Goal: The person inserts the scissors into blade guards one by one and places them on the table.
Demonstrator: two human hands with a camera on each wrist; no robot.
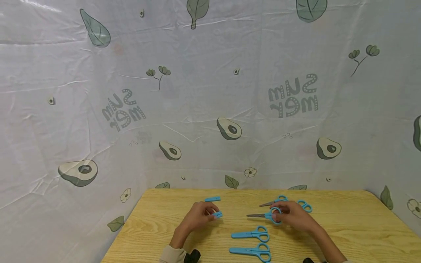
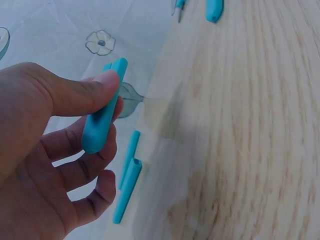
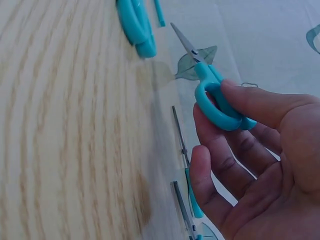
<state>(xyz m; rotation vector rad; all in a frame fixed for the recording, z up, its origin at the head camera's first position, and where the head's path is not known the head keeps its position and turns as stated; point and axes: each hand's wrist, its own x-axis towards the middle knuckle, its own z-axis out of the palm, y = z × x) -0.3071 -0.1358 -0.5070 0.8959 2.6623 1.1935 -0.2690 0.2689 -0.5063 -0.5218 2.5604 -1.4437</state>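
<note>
My left hand pinches a blue scissors sheath between thumb and fingers, raised off the table. Opposite it, my right hand grips a pair of scissors by the blue handles. Their bare blades are closed together and point left, toward the sheath, with a gap between the two. Two more sheaths lie beyond my left hand in the left wrist view. Behind my right hand are two other bare-bladed pairs of scissors, partly covered by it in the head view.
On the wooden table, two pairs of sheathed scissors lie one in front of the other between my forearms. A bit of blue shows below them at the frame's bottom edge. A printed sheet hangs behind the table's far edge.
</note>
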